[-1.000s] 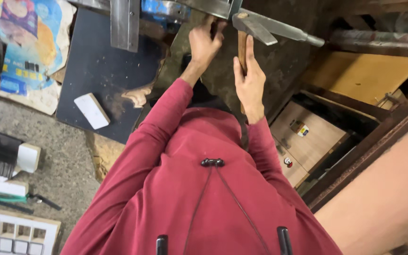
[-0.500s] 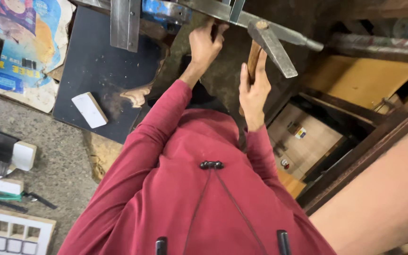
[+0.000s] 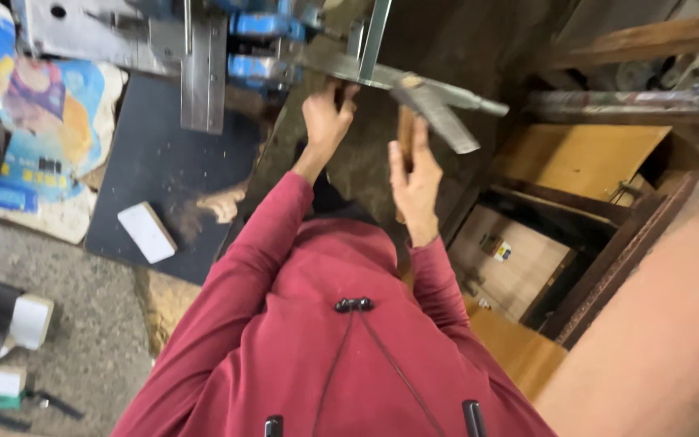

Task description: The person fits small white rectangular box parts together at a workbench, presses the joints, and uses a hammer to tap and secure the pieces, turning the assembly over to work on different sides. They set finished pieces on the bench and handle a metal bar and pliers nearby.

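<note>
We grip the wooden-handled steel hammer with our right hand, fingers closed around it, while our left hand closes on the grey metal bar beside the hammer, which we should hold steady.

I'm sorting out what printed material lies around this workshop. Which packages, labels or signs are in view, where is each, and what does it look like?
Printed sack or poster: flat at upper left beside the dark board, blue, orange and off-white, with a picture.
Small sticker label: on the pale wooden panel right of the person's right hand, white with yellow and dark patches.
White roll: at the left edge, round, possibly tape; no print can be made out.
</note>
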